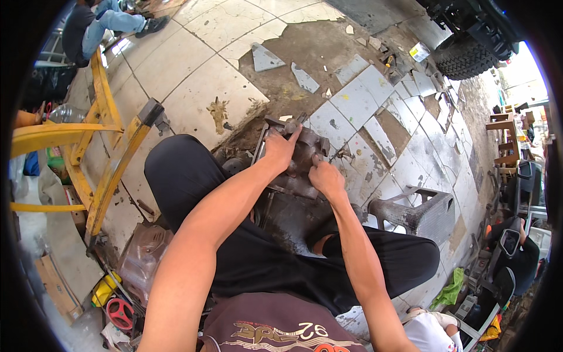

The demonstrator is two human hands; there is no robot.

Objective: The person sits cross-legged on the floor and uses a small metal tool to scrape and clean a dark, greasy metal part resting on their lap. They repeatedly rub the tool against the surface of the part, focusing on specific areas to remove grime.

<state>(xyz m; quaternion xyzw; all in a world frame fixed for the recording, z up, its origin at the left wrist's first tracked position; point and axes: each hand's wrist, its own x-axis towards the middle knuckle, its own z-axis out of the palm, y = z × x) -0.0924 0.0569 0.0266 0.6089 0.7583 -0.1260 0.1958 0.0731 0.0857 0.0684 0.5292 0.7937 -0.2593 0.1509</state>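
A greasy brown metal machine casting (302, 154) with raised bosses and a flat flange sits between my legs, on top of a larger dark metal body (287, 220). My left hand (280, 148) lies on its upper left side, index finger stretched toward a round boss near the top. At the casting's right side, my right hand (326, 178) is curled, with one finger pointing up against the metal. Whatever may be inside those curled fingers is hidden. The dark, greasy surface makes small parts hard to tell apart.
A yellow metal frame (108, 185) stands to my left, beside another brown casting (143, 258). A grey plastic stool (425, 214) is at my right. Broken tiles (363, 88) lie ahead, near a vehicle tyre (464, 58). Another person's legs (114, 23) show at far left.
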